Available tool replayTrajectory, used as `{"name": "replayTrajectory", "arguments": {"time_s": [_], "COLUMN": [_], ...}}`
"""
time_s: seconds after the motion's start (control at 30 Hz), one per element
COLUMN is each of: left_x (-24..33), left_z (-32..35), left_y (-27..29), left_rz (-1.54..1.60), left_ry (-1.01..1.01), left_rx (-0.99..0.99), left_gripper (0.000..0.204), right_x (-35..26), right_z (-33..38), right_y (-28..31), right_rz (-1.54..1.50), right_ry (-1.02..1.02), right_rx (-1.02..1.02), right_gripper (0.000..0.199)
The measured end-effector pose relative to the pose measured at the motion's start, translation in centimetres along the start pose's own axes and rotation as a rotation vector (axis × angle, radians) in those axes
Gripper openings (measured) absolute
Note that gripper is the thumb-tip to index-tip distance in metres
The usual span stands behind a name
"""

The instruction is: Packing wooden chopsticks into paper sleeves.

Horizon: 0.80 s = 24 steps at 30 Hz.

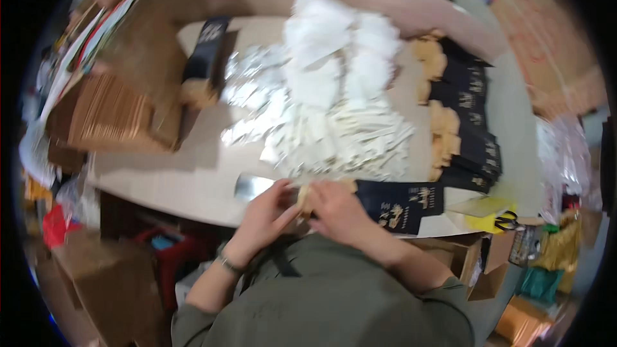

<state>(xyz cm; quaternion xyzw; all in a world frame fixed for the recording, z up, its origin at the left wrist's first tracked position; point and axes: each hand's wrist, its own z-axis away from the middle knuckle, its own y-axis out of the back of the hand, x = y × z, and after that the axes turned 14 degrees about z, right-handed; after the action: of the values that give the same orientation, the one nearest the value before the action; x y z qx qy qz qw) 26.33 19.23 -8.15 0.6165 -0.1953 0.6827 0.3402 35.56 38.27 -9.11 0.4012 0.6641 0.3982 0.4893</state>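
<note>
Both gripping a black pouch (400, 204) at its tan end; left hand (268, 211) pinching narrow; right hand (335, 211) curling closed beside a silver sachet (252, 186).

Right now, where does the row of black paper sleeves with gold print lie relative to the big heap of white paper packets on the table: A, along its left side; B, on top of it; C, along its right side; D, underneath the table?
C: the row of black paper sleeves runs down the table's right side, right of the heap of white paper packets, as the head camera shows.
</note>
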Motion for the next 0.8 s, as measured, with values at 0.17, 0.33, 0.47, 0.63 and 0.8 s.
{"name": "replayTrajectory", "arguments": {"time_s": [0.17,0.33,0.47,0.63,0.8], "left_x": [-0.3,0.9,0.7,1.3,2.0], "left_z": [0.5,-1.4,-0.8,-1.6,-0.9], "left_y": [3.2,2.8,1.2,-5.8,-1.3], "left_rz": [-0.838,-0.69,-0.208,0.031,-0.125], "left_ry": [-0.402,-0.08,0.175,-0.23,0.079], "left_rx": [0.009,0.05,-0.132,-0.609,-0.316], "left_gripper": [0.072,0.04,0.04,0.049,0.038], "right_x": [0.3,13.0,14.7,7.1,3.4], "right_z": [-0.7,-0.4,2.9,4.0,1.7], "right_y": [2.0,10.1,13.5,3.5,3.3], "right_rz": [-0.033,0.176,0.444,0.232,0.209], "right_ry": [0.203,-0.123,-0.297,0.223,-0.016], "right_rx": [0.059,0.087,0.022,-0.102,-0.01], "right_gripper": [0.04,0.005,0.028,0.044,0.032]}}
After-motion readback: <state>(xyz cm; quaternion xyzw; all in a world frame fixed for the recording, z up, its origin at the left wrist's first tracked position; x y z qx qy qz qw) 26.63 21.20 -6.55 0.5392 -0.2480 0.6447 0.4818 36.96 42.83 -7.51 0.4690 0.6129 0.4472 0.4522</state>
